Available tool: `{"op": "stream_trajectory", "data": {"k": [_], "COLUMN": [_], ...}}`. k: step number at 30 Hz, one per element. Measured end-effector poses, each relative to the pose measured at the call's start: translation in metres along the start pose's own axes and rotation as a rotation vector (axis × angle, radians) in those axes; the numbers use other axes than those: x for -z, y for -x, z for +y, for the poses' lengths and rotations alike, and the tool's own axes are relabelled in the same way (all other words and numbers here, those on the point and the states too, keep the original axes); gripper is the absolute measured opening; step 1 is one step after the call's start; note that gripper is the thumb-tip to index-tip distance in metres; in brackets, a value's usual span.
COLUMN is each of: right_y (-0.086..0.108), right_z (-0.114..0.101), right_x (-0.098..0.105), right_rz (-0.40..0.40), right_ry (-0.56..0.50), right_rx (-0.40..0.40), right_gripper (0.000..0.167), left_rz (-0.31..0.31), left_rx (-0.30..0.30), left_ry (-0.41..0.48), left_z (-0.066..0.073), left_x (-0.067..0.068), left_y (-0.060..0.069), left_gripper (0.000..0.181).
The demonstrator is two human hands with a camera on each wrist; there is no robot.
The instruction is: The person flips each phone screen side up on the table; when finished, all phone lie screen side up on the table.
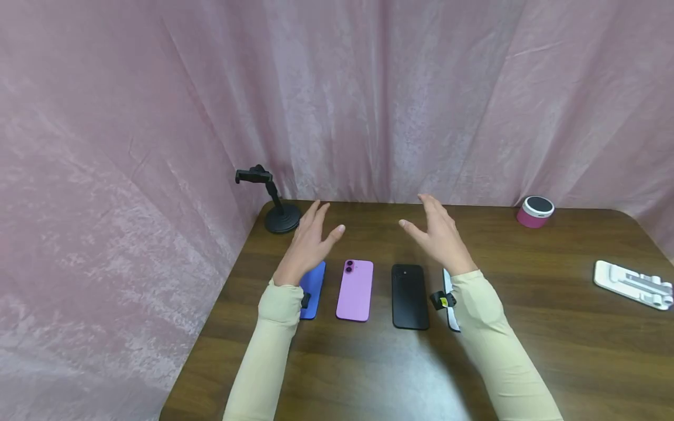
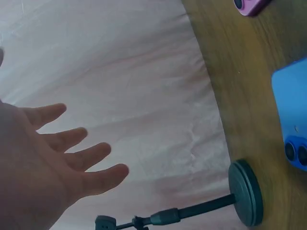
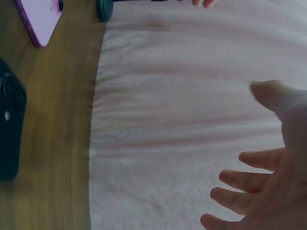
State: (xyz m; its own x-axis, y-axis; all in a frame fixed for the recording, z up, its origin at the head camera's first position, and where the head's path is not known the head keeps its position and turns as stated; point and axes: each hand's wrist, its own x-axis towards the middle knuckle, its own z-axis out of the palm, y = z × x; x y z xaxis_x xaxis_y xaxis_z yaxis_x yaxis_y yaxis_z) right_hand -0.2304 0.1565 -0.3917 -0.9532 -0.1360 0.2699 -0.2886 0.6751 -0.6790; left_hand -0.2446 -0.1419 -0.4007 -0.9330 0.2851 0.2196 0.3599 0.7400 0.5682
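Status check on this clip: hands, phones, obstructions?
Left hand, right hand aloft, empty. Purple phone, black phone untouched on table. Left sleeve partly hides blue phone, head view.

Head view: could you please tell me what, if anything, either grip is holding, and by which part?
Nothing is held: the left grip and right grip are both empty.

blue phone (image 1: 316,286) partly covered, sleeves (image 1: 265,362) cropped

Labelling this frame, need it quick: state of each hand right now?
Left hand: open, holding nothing.
Right hand: open, holding nothing.
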Motion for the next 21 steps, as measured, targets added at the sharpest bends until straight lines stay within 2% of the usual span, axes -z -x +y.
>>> {"op": "stream_trajectory", "data": {"k": [5, 9, 21], "right_y": [-0.003, -0.005, -0.011], "right_z": [-0.003, -0.006, -0.020], "right_x": [-0.010, -0.018, -0.041], "right_rz": [-0.049, -0.085, -0.157], "right_ry": [-0.001, -0.014, 0.001], "right_rx": [-0.003, 0.000, 0.017], "right_gripper": [0.079, 0.079, 0.079], "left_rz": [-0.066, -0.087, -0.067], "left_rx": [0.076, 0.096, 0.146], "left_ry": [-0.027, -0.053, -0.088], "left_z": [-0.001, -0.005, -0.019], "left_x": [0.003, 0.005, 0.013], "left_y": [0.008, 0.012, 0.025], "left_gripper": [0.086, 0.090, 0.098]}}
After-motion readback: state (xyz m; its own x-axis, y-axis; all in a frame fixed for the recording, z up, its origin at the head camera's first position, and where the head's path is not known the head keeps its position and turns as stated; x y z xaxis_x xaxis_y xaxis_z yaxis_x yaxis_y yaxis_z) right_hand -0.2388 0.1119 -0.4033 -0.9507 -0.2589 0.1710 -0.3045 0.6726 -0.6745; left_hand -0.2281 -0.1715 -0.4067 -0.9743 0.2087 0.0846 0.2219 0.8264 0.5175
